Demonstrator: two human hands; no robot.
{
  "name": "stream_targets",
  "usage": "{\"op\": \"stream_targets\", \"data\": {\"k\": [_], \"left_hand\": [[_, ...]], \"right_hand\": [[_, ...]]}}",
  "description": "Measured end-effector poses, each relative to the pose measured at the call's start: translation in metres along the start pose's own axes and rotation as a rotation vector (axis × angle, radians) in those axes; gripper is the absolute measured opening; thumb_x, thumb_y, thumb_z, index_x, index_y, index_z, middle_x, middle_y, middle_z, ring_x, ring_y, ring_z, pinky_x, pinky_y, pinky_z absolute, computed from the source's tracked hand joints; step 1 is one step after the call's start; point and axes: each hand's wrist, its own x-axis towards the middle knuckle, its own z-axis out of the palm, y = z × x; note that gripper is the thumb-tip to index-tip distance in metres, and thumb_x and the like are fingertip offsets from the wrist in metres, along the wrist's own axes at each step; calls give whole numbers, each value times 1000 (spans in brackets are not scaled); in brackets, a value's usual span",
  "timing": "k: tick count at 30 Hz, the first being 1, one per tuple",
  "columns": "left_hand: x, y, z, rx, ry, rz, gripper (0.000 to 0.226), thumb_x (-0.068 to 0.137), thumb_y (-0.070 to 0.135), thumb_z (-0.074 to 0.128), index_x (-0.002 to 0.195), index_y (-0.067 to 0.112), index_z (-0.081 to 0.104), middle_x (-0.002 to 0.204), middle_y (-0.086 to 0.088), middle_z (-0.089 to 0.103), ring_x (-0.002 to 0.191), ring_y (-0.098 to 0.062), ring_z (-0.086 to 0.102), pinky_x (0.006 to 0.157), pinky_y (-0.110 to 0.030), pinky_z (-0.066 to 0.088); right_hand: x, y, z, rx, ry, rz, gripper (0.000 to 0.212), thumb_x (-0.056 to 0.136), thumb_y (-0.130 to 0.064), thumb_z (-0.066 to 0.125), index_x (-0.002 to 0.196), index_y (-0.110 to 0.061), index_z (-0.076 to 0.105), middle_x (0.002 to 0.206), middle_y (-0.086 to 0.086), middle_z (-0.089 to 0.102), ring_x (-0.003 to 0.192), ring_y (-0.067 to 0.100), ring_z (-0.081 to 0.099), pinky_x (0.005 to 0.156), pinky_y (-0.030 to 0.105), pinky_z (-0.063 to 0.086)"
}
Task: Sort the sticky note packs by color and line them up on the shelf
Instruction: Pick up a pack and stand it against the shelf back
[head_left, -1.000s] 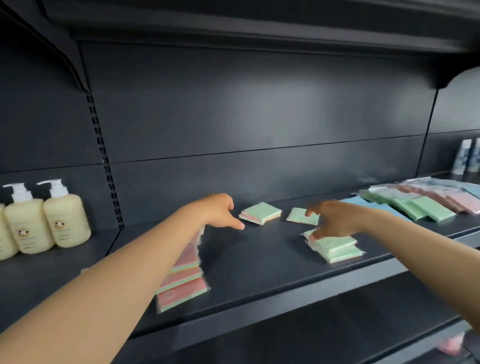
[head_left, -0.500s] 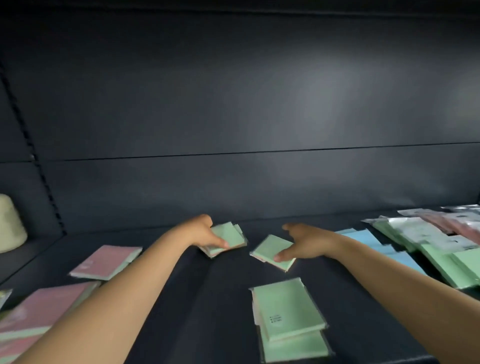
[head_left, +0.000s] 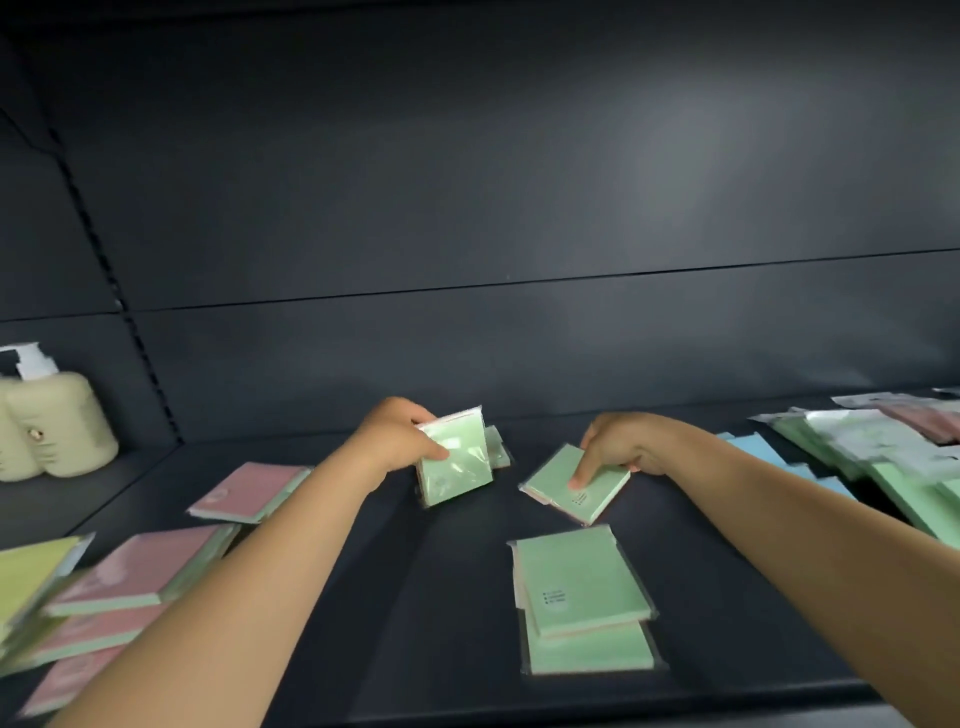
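A green pack (head_left: 456, 457) is held tilted above the dark shelf (head_left: 415, 597) by the left hand (head_left: 400, 439), with the thumb curled over its face and the fingers behind its top edge. Just behind it, another green pack (head_left: 497, 451) lies partly hidden. A second green pack (head_left: 574, 488) is pinned flat on the shelf by the right hand (head_left: 621, 449): the index finger is pressed on its top, and the other fingers seem to be curled at its far edge, though blur makes that uncertain. Nearer the front edge, two green packs (head_left: 584, 603) are stacked, the upper one shifted back a little. On the left, pink packs (head_left: 150, 566) are laid in an overlapping row, one more pink pack (head_left: 249, 491) is set behind them, and a yellow pack (head_left: 31, 577) is seen at the frame edge. Blue packs (head_left: 758, 452) and a loose heap of wrapped packs (head_left: 883, 452) are spread at the right. Two cream pump bottles (head_left: 52, 426) are stood on the neighbouring shelf bay.
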Motion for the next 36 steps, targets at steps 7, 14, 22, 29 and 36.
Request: {"op": "stream_targets", "data": {"k": [7,14,22,29,36], "left_hand": [[-66,-35,15,-988,256,-153,14,79,-4,68,92,0,66,102,-13,69,91,-24,66,85,-35,51],[-112,-29,7,-1192,311,-240,15,82,-1,67,92,4,58,107,-13,64,95,-24,64,89,-36,51],[-147,-18,11,-1159,248,-244,14,82,2,69,93,3,60,107,-14,65,96,-24,64,84,-32,51],[-144,3,33,-1084,92,-195,15,81,3,70,95,3,66,103,-14,69,89,-21,67,72,-27,52],[-137,40,67,-960,-86,-87,10,82,1,67,92,2,68,95,-9,71,84,-17,68,67,-22,55]], "right_hand": [[-47,20,-8,283,354,11,19,75,2,73,87,2,58,94,16,62,81,27,60,66,30,47],[-127,32,-12,613,566,-89,15,81,6,66,94,1,60,95,21,64,82,31,64,62,35,50],[-141,23,51,925,248,-62,10,80,13,63,87,8,60,93,21,66,69,23,63,54,28,54],[-128,38,39,455,425,-124,24,75,-23,77,74,-6,60,65,10,50,60,19,51,66,19,49],[-137,42,23,766,-6,-314,23,85,-16,69,103,-1,68,98,10,74,89,18,71,74,24,55]]}}
